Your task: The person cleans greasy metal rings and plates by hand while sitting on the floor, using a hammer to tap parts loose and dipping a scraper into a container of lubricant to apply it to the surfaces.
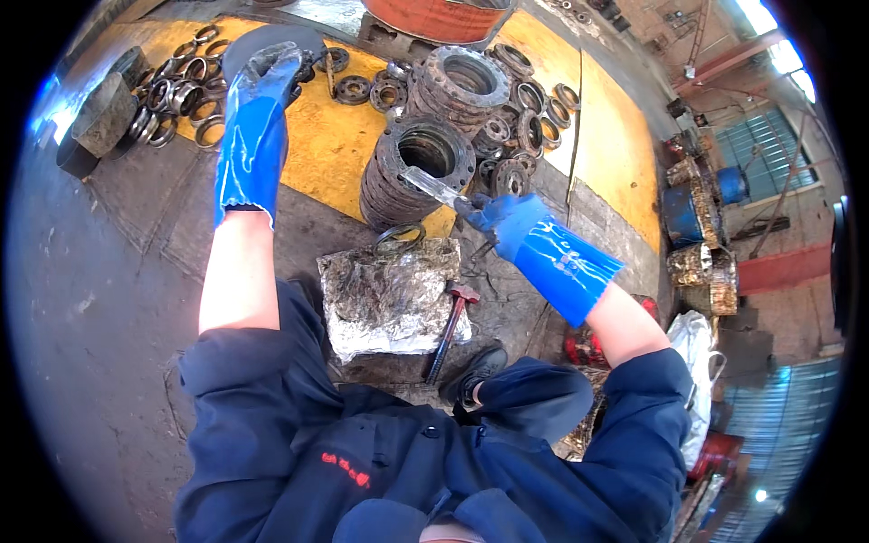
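Note:
My left hand [267,77], in a long blue glove, is stretched far forward at the left. Its fingers close on a dark grey, round, disc-like piece [252,47], partly hidden by the glove. My right hand [498,222], gloved the same way, grips a flat, shiny scraper-like blade [433,187]. The blade points left, over the near rim of a stack of dark metal flanges [385,185]. Behind that stands a second stack of flanges [480,72]. A loose metal ring [400,238] rests on the far edge of a block covered in crumpled silvery sheet [389,303].
A red-headed hammer [453,321] leans on the block's right side, near my shoe [480,371]. Many greasy rings [186,95] lie at the far left, by a dark metal cylinder [104,113]. More rings [529,127] lie right of the stacks. An orange drum [439,20] stands behind.

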The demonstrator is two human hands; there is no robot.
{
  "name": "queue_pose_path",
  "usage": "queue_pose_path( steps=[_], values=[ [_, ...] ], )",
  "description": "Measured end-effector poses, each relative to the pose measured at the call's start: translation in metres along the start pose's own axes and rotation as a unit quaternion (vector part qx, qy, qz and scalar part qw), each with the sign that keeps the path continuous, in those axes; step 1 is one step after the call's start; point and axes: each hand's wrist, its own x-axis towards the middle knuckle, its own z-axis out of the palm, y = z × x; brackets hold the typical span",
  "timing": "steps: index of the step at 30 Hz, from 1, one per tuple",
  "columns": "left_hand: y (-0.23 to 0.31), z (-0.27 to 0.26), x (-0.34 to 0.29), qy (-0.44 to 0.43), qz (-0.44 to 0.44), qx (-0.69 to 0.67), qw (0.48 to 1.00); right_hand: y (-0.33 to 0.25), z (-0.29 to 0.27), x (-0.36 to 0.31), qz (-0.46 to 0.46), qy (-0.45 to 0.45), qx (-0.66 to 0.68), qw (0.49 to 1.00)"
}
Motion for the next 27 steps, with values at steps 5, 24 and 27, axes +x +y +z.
queue_pose_path(
  steps=[5, 24, 27],
  values=[
    [0.009, 0.004, -0.003, -0.005, 0.010, 0.005, 1.000, -0.027, -0.016, 0.017, 0.037, 0.009, 0.055, 0.998],
    [0.028, 0.001, -0.014, -0.045, -0.078, -0.011, 0.996, -0.004, -0.009, 0.080, 0.144, 0.203, 0.259, 0.933],
    [0.021, 0.004, -0.019, -0.043, -0.079, -0.021, 0.996, 0.000, 0.028, 0.024, 0.114, 0.201, 0.245, 0.942]
  ],
)
